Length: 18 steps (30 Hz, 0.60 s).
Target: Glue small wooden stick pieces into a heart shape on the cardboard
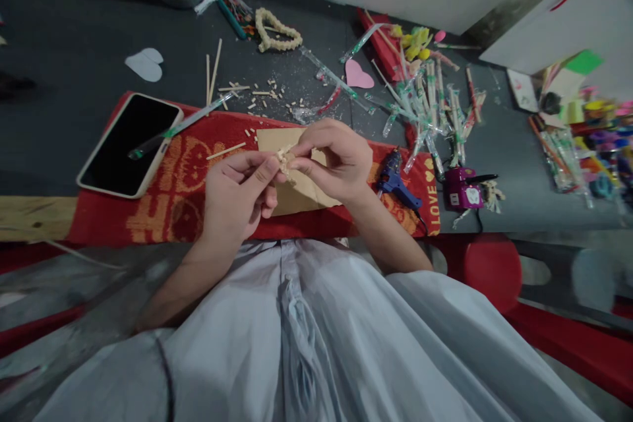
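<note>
Between the fingertips of both hands is a small pale craft piece [285,159] that seems built of short wooden stick bits; fingers cover much of it. My left hand [237,188] pinches it from the left with thumb and forefinger. From the right, the thumb and forefinger of my right hand [336,159] close on it too. Underneath lies a tan sheet of card [301,201] on a red towel [171,201] with yellow lettering. A blue hot glue gun [398,186] rests on the towel, right of my right hand.
A phone [129,145] with a wrapped stick across it lies left. Cut stick bits [267,93] and a heart-shaped stick frame [277,31] are farther back. Wrapped sticks [430,102], a pink paper heart [359,74] and a purple box [462,190] stand to the right.
</note>
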Available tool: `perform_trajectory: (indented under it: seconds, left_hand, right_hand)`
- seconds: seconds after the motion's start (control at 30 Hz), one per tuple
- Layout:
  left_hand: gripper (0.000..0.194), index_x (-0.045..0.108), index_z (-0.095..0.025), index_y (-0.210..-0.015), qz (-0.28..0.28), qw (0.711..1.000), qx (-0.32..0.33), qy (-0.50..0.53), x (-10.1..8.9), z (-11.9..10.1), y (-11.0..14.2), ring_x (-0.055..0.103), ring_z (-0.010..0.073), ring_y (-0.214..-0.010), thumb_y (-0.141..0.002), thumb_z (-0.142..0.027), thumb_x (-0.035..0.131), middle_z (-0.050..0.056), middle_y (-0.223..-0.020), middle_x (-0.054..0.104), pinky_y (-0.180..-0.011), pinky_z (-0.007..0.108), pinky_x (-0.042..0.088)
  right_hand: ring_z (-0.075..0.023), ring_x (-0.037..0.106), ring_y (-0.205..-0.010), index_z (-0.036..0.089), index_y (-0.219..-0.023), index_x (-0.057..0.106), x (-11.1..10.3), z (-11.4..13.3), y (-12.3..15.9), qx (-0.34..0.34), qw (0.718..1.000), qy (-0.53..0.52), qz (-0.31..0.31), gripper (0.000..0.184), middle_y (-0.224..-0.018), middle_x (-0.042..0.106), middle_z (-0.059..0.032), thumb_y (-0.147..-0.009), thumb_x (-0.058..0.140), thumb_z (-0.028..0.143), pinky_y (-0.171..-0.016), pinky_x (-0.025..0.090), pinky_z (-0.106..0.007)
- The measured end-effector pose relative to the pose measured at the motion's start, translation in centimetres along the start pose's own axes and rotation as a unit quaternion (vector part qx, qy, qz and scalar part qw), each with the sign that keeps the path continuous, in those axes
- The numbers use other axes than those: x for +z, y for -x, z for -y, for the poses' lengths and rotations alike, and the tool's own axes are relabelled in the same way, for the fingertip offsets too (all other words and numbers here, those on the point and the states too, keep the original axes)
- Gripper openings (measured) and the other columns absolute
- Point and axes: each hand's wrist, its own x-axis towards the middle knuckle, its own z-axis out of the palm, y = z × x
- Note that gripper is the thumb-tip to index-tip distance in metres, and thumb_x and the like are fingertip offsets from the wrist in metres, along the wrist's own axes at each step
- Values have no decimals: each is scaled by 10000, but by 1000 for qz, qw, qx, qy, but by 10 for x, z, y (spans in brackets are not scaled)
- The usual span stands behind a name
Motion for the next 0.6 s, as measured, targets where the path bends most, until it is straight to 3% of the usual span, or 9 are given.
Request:
perform_trajectory:
  seconds: [0.1, 0.23, 0.33, 0.47, 0.6]
  left_hand:
    - [338, 692, -181, -653, 9, 1000, 1, 7, 1, -1, 1, 452, 50, -323, -546, -352, 963, -27, -538, 634, -259, 148, 241]
    - [384, 680, -173, -608, 24, 1000, -12, 2, 2, -5, 2, 460, 45, -329, -505, -379, 987, -28, -517, 632, -256, 144, 262]
    - [400, 681, -169, -601, 21, 1000, -18, 0, 1, -7, 2, 463, 50, -323, -470, -376, 997, -30, -496, 623, -248, 146, 265]
    - [383, 679, -163, -607, 9, 1000, -28, -9, -1, -6, 1, 461, 62, -317, -458, -325, 992, -20, -488, 616, -248, 151, 245]
    - [297, 668, -158, -622, 2, 999, -37, -29, -3, -4, -1, 449, 70, -312, -553, -258, 939, -2, -494, 607, -255, 157, 203]
  right_hand:
    - [-143, 654, -789, 198, -1044, 684, -2, 2, -1, 4, 1000, 10, 8, 302, -852, 671, -9, -923, 670, 474, -785, 604, -354]
    - [-141, 675, -824, 219, -1144, 645, -4, 4, -4, -23, 998, -50, 19, 265, -954, 720, -13, -910, 710, 325, -696, 609, -303]
    - [-153, 700, -932, 257, -1150, 609, -3, 4, -2, 14, 992, -116, 37, 296, -1036, 728, -25, -882, 729, 224, -766, 631, -311]
    - [-136, 721, -896, 263, -1126, 589, -2, 3, 1, 38, 986, -159, 40, 285, -1012, 720, -5, -880, 731, 235, -807, 643, -308]
    - [-133, 723, -911, 259, -1112, 586, -2, 2, 3, 37, 987, -153, 43, 270, -1007, 721, 2, -885, 732, 250, -813, 647, -314]
